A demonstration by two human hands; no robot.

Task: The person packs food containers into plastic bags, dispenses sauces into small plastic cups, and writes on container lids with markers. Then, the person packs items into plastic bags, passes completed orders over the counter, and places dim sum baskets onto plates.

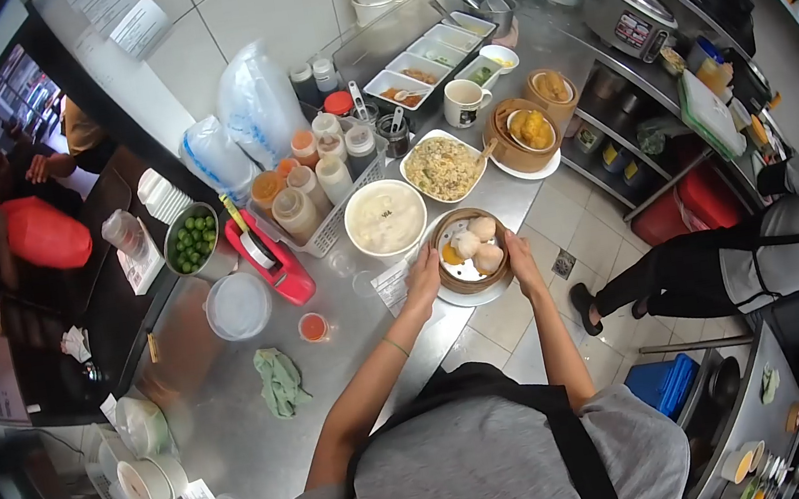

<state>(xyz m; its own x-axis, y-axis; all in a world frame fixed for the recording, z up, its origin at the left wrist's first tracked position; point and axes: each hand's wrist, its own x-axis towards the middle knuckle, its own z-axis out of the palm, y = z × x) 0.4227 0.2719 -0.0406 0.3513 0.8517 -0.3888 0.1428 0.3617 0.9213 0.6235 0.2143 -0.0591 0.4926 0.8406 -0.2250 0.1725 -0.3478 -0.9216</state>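
Note:
My left hand and my right hand are closed on opposite sides of a round bamboo steamer. Inside it, pale dumplings rest on white perforated paper, with something orange-yellow at the left. A white plate shows under the steamer, at the counter's edge. Close to my left hand are a printed slip and a white tub of pale food. Beyond the steamer sits a square bowl of fried rice.
Two more bamboo steamers stand at the back right of the steel counter. A sauce-bottle basket, a red tape dispenser and a green cloth lie leftward. A person stands at right near shelves.

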